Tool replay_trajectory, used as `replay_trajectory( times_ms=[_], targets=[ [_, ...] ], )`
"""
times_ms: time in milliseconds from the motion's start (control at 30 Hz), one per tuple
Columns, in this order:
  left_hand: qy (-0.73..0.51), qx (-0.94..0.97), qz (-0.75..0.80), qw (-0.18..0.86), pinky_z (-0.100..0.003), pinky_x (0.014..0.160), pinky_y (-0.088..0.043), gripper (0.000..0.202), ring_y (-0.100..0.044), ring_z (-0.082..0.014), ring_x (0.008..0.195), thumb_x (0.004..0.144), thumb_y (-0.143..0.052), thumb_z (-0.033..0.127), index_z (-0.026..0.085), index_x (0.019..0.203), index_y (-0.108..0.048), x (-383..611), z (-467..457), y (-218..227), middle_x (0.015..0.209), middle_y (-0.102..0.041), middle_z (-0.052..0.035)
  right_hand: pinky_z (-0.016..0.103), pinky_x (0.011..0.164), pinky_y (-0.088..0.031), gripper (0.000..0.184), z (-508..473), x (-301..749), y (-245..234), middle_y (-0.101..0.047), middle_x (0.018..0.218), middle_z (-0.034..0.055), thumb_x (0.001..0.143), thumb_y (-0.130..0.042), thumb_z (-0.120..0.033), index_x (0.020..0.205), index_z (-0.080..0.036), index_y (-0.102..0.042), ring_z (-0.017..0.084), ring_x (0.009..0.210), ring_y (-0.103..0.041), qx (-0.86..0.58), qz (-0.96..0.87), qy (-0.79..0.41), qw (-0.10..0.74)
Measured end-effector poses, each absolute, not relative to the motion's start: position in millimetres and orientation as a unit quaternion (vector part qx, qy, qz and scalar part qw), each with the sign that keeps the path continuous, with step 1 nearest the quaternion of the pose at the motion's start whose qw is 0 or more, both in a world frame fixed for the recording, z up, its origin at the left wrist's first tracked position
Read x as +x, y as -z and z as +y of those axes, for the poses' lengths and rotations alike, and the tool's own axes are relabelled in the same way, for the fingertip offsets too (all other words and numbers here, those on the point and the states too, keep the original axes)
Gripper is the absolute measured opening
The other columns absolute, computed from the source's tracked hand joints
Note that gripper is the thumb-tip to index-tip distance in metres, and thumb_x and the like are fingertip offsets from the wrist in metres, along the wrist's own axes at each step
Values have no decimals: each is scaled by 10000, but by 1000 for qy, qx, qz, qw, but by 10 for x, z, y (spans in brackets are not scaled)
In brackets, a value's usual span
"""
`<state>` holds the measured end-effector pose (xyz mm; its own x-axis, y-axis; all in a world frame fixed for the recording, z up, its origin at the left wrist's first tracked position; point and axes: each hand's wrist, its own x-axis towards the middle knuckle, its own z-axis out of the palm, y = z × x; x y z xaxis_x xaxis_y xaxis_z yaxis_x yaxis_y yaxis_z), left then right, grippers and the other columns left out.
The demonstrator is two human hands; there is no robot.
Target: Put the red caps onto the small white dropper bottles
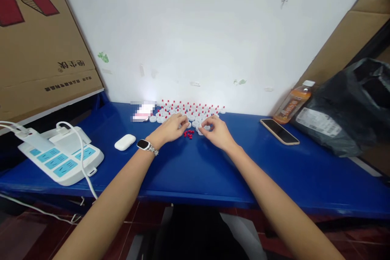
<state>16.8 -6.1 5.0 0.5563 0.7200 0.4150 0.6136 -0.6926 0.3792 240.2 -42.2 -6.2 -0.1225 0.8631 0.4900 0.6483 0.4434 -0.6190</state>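
Note:
Several small white caps with red tips (189,109) stand in rows on the blue table (213,170) against the white wall. A little heap of loose red pieces (189,133) lies in front of them. My left hand (172,127), with a watch on its wrist, has its fingers curled and pinched at the front caps beside the red heap. My right hand (215,131) pinches a white cap (206,128) at the front of the rows. What the left fingers hold is too small to make out.
A white power strip (61,158) with plugged cables sits at the left, and a white earbud case (124,141) lies near it. A phone (279,131), an orange drink bottle (292,103) and a black plastic bag (347,109) are at the right. Cardboard leans at both sides.

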Motion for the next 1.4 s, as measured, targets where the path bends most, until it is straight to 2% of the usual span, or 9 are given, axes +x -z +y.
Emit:
replay_trajectory(
  times_ms=[100, 233, 433, 700, 800, 900, 1067, 1200, 1400],
  targets=[
    [-237, 893, 376, 69, -370, 827, -432, 219, -543, -231, 900, 952, -514, 377, 201, 896, -631, 152, -24, 43, 906, -577, -66, 286, 714, -437, 88, -414, 2404, 91, -605, 817, 20, 773, -691, -282, 777, -195, -702, 146, 716, -541, -518, -750, -130, 390],
    [-209, 899, 379, 71, -368, 786, -432, 233, -534, -237, 867, 933, -552, 382, 201, 924, -699, 146, -1, 62, 865, -570, -70, 248, 605, -387, 78, -398, 2416, 122, -592, 666, -29, 768, -667, -258, 765, -180, -672, 111, 590, -487, -518, -753, -191, 357],
    [-233, 892, 369, 114, -360, 812, -448, 289, -568, -228, 880, 939, -563, 423, 203, 1020, -733, 128, 9, 38, 893, -617, -75, 238, 571, -389, 66, -383, 2434, 136, -631, 643, -25, 760, -652, -216, 793, -168, -684, 110, 566, -523, -515, -753, -214, 349],
    [-281, 870, 381, 139, -324, 746, -444, 253, -574, -185, 764, 953, -524, 351, 181, 908, -705, 127, 46, 21, 832, -669, -51, 254, 615, -435, 172, -392, 2441, 148, -663, 671, -26, 769, -652, -194, 938, -171, -672, 125, 591, -583, -524, -740, -229, 354],
    [-286, 865, 387, 142, -315, 717, -440, 248, -566, -180, 736, 952, -526, 345, 177, 891, -697, 132, 29, 10, 813, -668, -47, 274, 665, -462, 269, -359, 2465, 152, -677, 706, -22, 783, -654, -243, 1044, -179, -637, 143, 638, -608, -522, -720, -209, 407],
    [-297, 860, 390, 139, -322, 730, -445, 245, -577, -185, 753, 954, -525, 346, 178, 895, -693, 137, 16, 12, 834, -680, -51, 299, 707, -470, 204, -243, 2488, 122, -667, 748, -3, 818, -605, -268, 1003, -190, -646, 162, 691, -611, -538, -693, -148, 456],
    [-296, 861, 390, 136, -336, 754, -452, 227, -594, -203, 800, 949, -528, 334, 195, 897, -699, 148, 37, 60, 853, -692, -53, 467, 922, -410, 162, 126, 2411, 35, -659, 949, 92, 822, -631, -302, 922, -202, -711, 283, 993, -578, -593, -725, 1, 351],
    [-301, 861, 385, 140, -329, 730, -463, 208, -601, -198, 774, 937, -534, 317, 198, 884, -696, 166, 35, 87, 853, -693, -50, 547, 992, -327, 143, 368, 2281, 65, -642, 990, 134, 795, -678, -308, 853, -195, -744, 335, 1077, -521, -628, -727, 13, 277],
    [-308, 861, 380, 141, -340, 740, -463, 225, -591, -194, 763, 949, -511, 322, 191, 885, -682, 190, -11, 46, 846, -694, -49, 523, 993, -341, 122, 352, 2263, 103, -668, 1063, 115, 831, -617, -292, 859, -204, -697, 319, 1109, -525, -610, -703, -2, 366]
  ],
)
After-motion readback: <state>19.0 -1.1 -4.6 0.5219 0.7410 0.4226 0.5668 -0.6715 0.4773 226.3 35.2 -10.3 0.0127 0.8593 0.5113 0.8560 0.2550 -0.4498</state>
